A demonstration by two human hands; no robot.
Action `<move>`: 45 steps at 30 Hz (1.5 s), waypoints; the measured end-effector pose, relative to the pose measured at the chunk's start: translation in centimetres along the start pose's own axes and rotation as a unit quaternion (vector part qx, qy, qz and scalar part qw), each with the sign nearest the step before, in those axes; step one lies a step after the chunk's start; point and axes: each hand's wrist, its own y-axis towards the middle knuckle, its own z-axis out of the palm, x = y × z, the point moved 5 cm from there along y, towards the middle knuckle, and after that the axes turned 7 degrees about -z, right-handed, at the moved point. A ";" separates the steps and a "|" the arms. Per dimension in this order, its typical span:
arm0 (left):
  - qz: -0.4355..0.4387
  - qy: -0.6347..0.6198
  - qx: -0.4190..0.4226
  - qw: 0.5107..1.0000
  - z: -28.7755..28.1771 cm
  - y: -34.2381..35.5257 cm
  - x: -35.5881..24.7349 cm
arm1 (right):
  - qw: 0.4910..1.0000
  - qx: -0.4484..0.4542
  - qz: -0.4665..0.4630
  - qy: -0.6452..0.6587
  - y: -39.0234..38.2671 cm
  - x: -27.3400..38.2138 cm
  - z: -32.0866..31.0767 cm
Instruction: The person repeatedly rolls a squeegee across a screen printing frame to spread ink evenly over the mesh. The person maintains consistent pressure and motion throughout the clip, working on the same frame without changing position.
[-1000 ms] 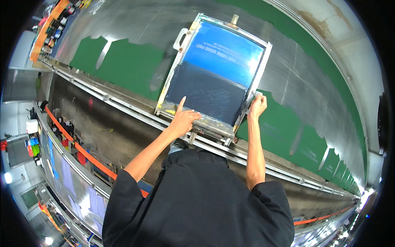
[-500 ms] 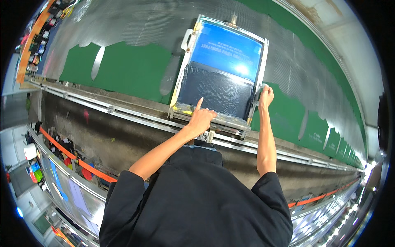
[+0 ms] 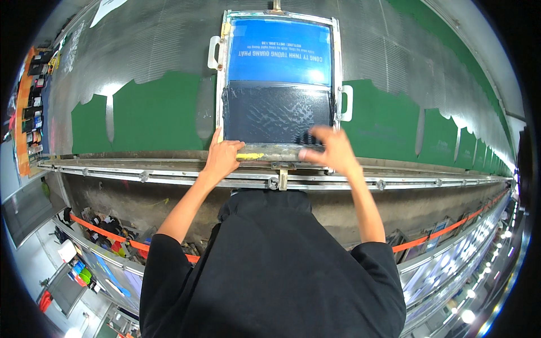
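Note:
A screen printing frame (image 3: 336, 73) lies on the long table, with a bright blue upper area and a wet-looking dark area nearer me. White handles are fixed to its left side (image 3: 213, 52) and right side (image 3: 347, 103). My left hand (image 3: 224, 159) holds the near left corner, index finger stretched up along the side bar and the other fingers bent over the near bar. Above the near right part of the frame is my right hand (image 3: 333, 152), its thumb and fingers apart and slightly blurred, nothing visible in it. Whether it touches the frame I cannot tell.
Green printed panels (image 3: 152, 115) line the grey table (image 3: 163, 42) on both sides of the frame. A metal rail (image 3: 360, 183) runs along the near edge. Bottles and containers crowd an orange shelf (image 3: 25, 129) at far left. Behind me stretches an orange bar (image 3: 445, 230).
My right hand has let go of the right handle and moved to the frame's near edge, opening. The left hand has shifted to the near left corner. The frame now appears straighter in view.

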 end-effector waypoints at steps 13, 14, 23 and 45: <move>0.004 0.036 0.015 0.999 -7.2 13.6 1.0 | 0.988 0.072 0.085 -0.110 8.9 -5.6 -1.3; 0.002 0.029 0.025 0.999 -8.3 15.6 1.0 | 0.986 0.065 0.094 -0.119 10.8 -7.0 -1.9; 0.038 0.031 -0.011 0.999 -9.0 21.1 2.9 | 0.982 0.087 0.096 -0.141 16.7 -9.0 -4.0; 0.037 0.043 0.041 0.998 -0.1 1.4 -0.4 | 0.983 0.036 0.100 -0.151 -3.2 -0.4 6.4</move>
